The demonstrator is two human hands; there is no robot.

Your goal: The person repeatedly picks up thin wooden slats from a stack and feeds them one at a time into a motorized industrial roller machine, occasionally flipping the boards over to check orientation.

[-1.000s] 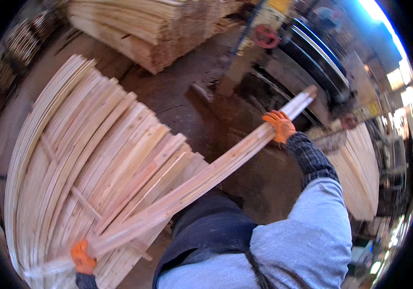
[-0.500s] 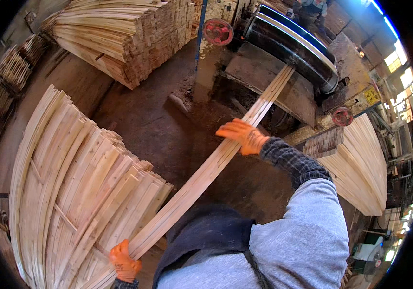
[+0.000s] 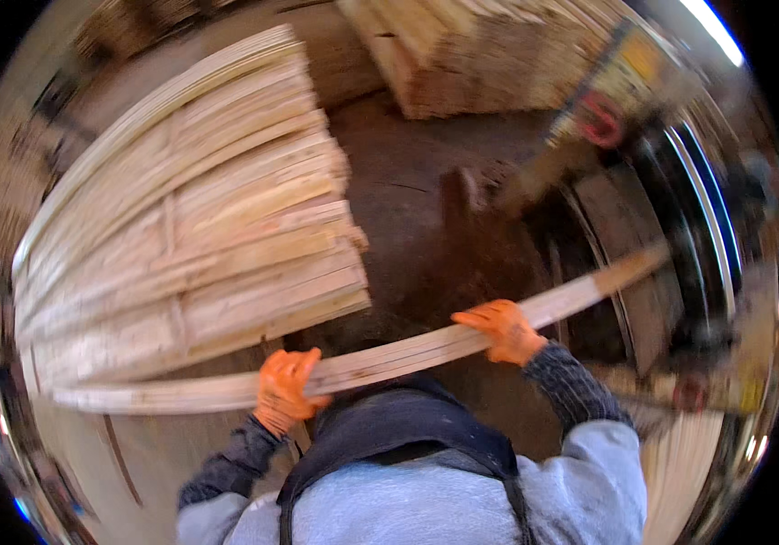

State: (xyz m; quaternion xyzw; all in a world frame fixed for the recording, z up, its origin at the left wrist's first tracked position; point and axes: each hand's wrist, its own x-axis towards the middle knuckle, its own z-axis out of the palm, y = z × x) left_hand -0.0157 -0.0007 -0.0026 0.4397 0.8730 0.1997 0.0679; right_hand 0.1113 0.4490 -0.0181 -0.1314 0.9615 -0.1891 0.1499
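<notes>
Several long, narrow wooden boards [image 3: 399, 357] lie side by side as one bundle across my front, sloping up toward the right. My left hand [image 3: 287, 391], in an orange glove, is closed around the bundle on the left, thumb and fingers on either side. Farther right, my right hand [image 3: 505, 332], gloved in orange too, grips the same boards from above with its fingers across them. The boards' right end rests on the metal infeed table [image 3: 627, 204] of a large machine with a dark roller-like cover [image 3: 680, 195]. Motion blur softens that end.
A big stack of boards [image 3: 199, 218] fills the left, with thin cross sticks between layers. Another lumber stack [image 3: 489, 68] stands at the back. A red handwheel [image 3: 599, 119] sits on the machine's frame. Light boards [image 3: 683, 463] lie at the lower right.
My view has swung right-to-left, so the machine now appears farther right. My left hand has moved along the boards, closer to my right hand. Both hands remain on the boards.
</notes>
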